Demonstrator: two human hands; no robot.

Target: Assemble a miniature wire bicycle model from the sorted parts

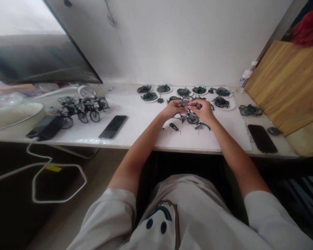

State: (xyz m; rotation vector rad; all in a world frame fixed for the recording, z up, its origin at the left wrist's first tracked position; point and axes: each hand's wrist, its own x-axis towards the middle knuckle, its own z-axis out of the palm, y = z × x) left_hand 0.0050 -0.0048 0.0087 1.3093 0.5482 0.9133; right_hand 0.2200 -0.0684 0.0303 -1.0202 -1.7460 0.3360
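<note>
- Here, the left hand [172,110] and the right hand [205,109] meet over the middle of the white table [135,114]; both forearms reach in from the near edge
- Between them sits a small wire wheel [187,100], dark green, raised just above the table; the left fingers [181,110] are closed on its near-left side; the right fingers [194,107] are pinched against its right side; the exact grip is too small to make out
- Directly below the hands a half-built model bicycle [190,118] lies on a white mat [224,135]; it is just beside both palms, perhaps touching them
- Loose dark pieces [174,127] lie on the mat, near the left wrist; another curved piece [203,125] lies near the right wrist
- Beyond the hands, a row of small white plates [164,89] holds heaps of dark green parts; one more heap [250,110] lies off the mat to the right
- To the left, well apart from the hands, finished model bicycles [80,107] stand upright in a cluster; a black phone [113,127] lies flat between them and the left forearm
- A second phone [262,138] lies at the right, by the mat's edge; a wooden board [289,83] leans behind it
- At the far left a black adapter [45,127] rests on the table edge; its white cable [54,173] hangs in loops below; a dark screen [36,48] stands above
</note>
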